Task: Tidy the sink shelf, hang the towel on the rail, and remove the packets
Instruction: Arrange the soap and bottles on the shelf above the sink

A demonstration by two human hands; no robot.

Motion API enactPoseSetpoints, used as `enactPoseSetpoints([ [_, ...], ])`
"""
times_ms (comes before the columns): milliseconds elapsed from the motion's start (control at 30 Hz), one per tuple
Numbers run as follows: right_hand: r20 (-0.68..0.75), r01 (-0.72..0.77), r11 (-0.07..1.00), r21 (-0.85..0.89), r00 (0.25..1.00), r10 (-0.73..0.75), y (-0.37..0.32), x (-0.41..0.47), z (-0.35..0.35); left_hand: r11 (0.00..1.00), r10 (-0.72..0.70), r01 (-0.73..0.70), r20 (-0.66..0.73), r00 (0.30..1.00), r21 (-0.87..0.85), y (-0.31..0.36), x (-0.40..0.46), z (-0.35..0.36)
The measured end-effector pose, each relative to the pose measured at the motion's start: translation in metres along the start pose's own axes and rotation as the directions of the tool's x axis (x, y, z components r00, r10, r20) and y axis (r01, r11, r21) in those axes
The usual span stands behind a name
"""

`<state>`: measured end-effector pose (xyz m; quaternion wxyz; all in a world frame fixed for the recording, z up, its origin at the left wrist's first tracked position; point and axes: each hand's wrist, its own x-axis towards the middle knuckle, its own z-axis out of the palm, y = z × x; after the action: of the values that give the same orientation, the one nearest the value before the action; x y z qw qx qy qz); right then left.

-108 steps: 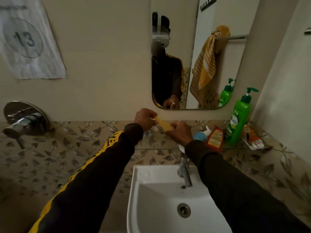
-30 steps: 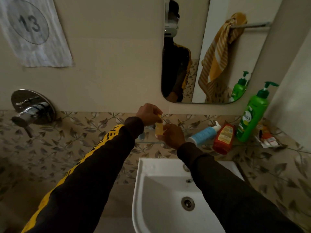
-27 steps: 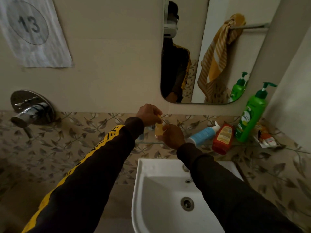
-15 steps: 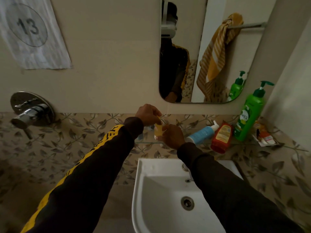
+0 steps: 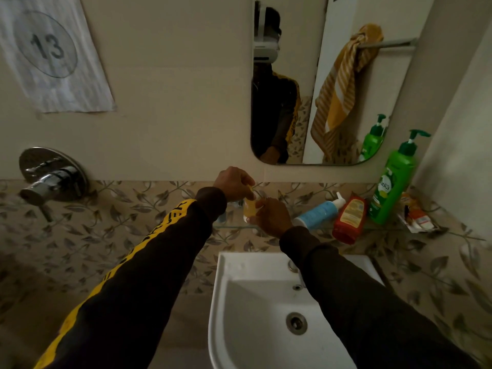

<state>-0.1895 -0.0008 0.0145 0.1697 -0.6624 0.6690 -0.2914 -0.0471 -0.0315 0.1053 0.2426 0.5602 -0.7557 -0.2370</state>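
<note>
Head view: both hands [image 5: 234, 182] [image 5: 271, 217] pinch yellow packet [image 5: 250, 208] above shelf edge [image 5: 231, 227].

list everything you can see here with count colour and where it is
small packet: 1, yellow, pinched between both hands above the glass shelf
glass shelf: 1, clear, on the wall above the sink
pump bottle: 1, green, upright at the shelf's right
tube: 1, red, lying on the shelf
bottle: 1, blue and white, lying on the shelf
packets: a few, orange and white, at the shelf's far right
towel: 1, yellow striped, on a rail, seen in the mirror
sink: 1, white, below
wall valve: 1, chrome, left
paper sign: 1, white, marked 13
left hand: 1
right hand: 1
</note>
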Motion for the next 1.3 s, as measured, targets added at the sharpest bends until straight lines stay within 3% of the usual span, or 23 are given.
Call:
enactPoseSetpoints([
  [200, 0.024, -0.002, 1.0, 0.025, 1.0, 0.002, -0.002, 0.001, -0.019, 0.998, 0.059, -0.059, -0.026, 0.998, -0.001, 0.009, 0.003, -0.007],
  [600, -0.229, -0.002, 0.987, 0.161, 0.973, 0.04, 0.034, -0.016, -0.093, 0.975, 0.216, -0.223, -0.195, 0.957, -0.018, 0.051, 0.014, 0.025],
  [767, -0.326, -0.112, 0.977, 0.184, 0.93, 0.168, 0.055, -0.022, -0.123, 0.98, 0.199, -0.199, -0.105, 0.974, 0.008, 0.07, 0.017, 0.052],
  [967, -0.321, -0.231, 0.961, 0.153, 0.908, 0.269, 0.079, -0.029, -0.137, 0.982, 0.187, -0.188, 0.045, 0.981, 0.024, 0.085, 0.018, 0.085],
  [1300, -0.308, -0.187, 0.982, 0.014, 0.934, 0.182, 0.098, -0.027, -0.133, 0.984, 0.108, -0.132, 0.188, 0.976, 0.12, 0.085, 0.026, 0.127],
])
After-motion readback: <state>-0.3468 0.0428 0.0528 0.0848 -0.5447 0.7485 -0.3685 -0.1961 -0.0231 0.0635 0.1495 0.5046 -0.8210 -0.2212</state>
